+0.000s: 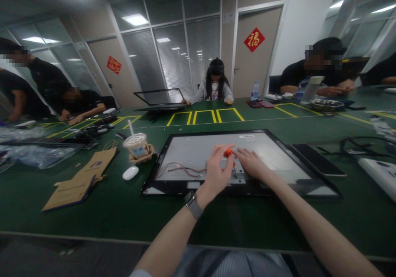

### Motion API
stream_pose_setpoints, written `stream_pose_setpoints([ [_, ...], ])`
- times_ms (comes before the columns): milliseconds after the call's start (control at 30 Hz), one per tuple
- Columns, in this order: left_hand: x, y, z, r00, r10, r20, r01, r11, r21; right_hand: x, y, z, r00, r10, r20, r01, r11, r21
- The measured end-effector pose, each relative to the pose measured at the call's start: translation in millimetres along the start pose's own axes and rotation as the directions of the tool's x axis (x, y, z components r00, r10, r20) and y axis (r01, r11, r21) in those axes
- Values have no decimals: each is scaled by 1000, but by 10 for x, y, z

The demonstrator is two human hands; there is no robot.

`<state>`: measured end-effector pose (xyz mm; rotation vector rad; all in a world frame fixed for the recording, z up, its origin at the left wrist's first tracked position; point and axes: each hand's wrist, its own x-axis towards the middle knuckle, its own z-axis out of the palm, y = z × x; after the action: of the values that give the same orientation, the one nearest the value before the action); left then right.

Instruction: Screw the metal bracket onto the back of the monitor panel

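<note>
A flat display panel (pixel 198 147) with a grey metal back and black frame lies on the green table in front of me. My left hand (pixel 216 170), with a watch on its wrist, is closed on the orange handle of a small screwdriver (pixel 228 153). Its shaft points down at a metal strip (pixel 239 181) near the panel's front edge; whether the tip sits in a screw is too small to tell. Beside it, my right hand (pixel 252 164) rests on the panel with fingers stretched out. Thin red and dark wires (pixel 182 168) lie loose on the panel's left part.
Left of the panel are a white mouse (pixel 130 172), a lidded drink cup (pixel 136 146) and a brown paper bag (pixel 74 182). A black phone-like slab (pixel 317 159) and a white device (pixel 379 174) lie to the right. Several people sit or stand around the table.
</note>
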<state>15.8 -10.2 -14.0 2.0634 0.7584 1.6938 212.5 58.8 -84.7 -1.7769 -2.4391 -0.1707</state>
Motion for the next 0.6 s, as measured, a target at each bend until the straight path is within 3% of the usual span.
stream_pose_setpoints([
  [167, -9, -6, -17, 999, -27, 45, 30, 997, -69, 4, 0, -2, 1000, -4, 12, 5, 1000, -5],
  [367, 18, 34, 2, 998, -12, -60, 12, 1000, 3, 1, 10, 24, 1000, -5, -9, 5, 1000, -4],
  [600, 4, 5, -26, 998, -69, -2, 68, 991, -114, 3, 8, 9, 1000, 0, 3, 0, 1000, -4],
])
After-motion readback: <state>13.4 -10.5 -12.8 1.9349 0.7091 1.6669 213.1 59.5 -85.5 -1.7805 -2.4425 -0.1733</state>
